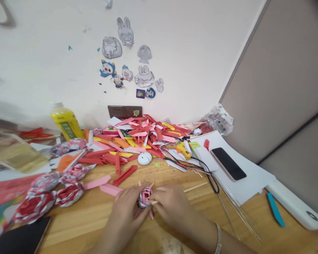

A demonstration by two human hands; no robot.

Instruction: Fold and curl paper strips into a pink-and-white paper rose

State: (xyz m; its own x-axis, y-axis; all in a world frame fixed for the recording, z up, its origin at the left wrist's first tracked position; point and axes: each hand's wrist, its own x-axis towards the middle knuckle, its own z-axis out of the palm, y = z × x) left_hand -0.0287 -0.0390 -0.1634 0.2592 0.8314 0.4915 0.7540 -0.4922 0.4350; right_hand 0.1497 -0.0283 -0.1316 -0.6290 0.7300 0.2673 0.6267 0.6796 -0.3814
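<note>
Paper piece: small round woven paper piece [145,197], pink, white and grey, pointed pink ends sticking out; low at centre, between the two hands, over the counter [82,225]; whether its underside touches the wood, cannot tell.
Left hand: left hand [125,208] at the piece's left and near sides, fingers drawn in narrow, gripping it.
Right hand: right hand [171,203] at the piece's right side, fingers pinched on a short pale stick [154,203] whose end meets the paper. Bracelet [218,240] on that wrist.
Loose strips: red folded strip [125,175] beyond the hands; pink strips [97,182] left of it.
Woven balls: cluster of red, pink and white woven balls [69,194] on the left.
Heap: folded paper strips [140,135], mostly red and pink, some yellow, orange and white, piled along the wall [188,53]. White oval case [144,158] at its near edge.
Tool: yellow glue gun [184,151] on the heap's right, black cable [213,180] looping nearby.
Right side: phone [228,163] on white sheets [243,190]; thin clear rods [241,215] nearer; teal strip [275,210] farther right.
Back left: bottle [66,121] of yellow drink, upright with a slight tilt in view.
</note>
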